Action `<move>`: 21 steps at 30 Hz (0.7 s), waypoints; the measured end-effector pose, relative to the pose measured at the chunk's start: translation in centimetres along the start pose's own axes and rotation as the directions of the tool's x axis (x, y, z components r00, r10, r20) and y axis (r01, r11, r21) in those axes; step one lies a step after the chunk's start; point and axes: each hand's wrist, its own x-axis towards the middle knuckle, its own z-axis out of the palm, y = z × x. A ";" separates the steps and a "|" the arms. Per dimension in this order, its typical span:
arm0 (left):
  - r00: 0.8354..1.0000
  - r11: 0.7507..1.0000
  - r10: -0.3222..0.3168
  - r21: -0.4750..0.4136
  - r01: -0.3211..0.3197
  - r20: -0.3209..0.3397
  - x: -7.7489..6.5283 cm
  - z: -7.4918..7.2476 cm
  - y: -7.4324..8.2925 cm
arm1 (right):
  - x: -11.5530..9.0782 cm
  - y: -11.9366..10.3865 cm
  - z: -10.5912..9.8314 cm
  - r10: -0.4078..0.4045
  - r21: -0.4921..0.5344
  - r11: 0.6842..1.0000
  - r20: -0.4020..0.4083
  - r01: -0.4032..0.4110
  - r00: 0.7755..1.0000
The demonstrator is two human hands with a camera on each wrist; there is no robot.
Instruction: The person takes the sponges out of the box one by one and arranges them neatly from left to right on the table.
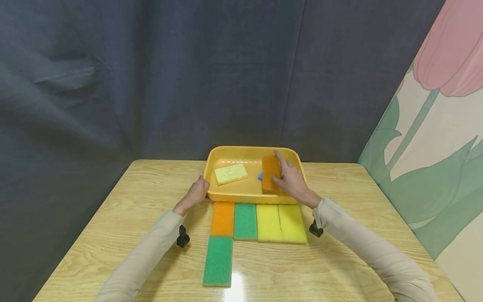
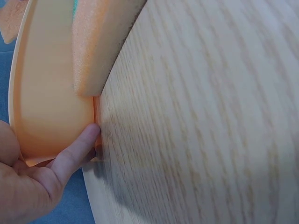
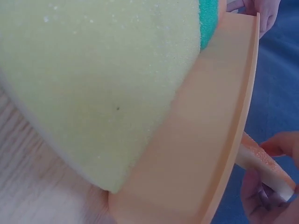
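Observation:
My right hand (image 1: 292,180) pinches an orange sponge (image 1: 270,173) over the right part of a yellow plastic tray (image 1: 235,198). In the right wrist view, the fingers and thumb hold this sponge (image 3: 268,170) by its edges, beyond the tray wall (image 3: 196,116). At the tray's left side, my left hand (image 1: 197,193) grips the rim; in the left wrist view one finger (image 2: 77,151) reaches along the outer wall near the tabletop. Inside the tray lie a pale yellow sponge (image 1: 231,173) and a small blue piece (image 1: 260,176), mostly hidden behind the orange sponge.
In front of the tray, an orange sponge (image 1: 222,219), a green one (image 1: 245,221) and two yellow ones (image 1: 268,223) form a row on the wooden table (image 1: 158,247). Another green sponge (image 1: 218,261) lies below the orange one. A dark curtain (image 1: 226,75) hangs behind.

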 end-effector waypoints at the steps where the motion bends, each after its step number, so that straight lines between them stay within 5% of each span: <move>1: 1.000 1.000 0.006 0.005 -0.006 -0.003 0.0 0.0 0.0 | 0.0 0.0 -0.1 -0.006 0.007 1.000 -0.005 0.006 1.000; 21: 0.996 0.980 0.089 0.179 -0.087 -0.003 -0.3 -0.2 0.2 | -0.1 -0.8 -1.1 -0.139 0.061 0.987 -0.137 0.148 0.981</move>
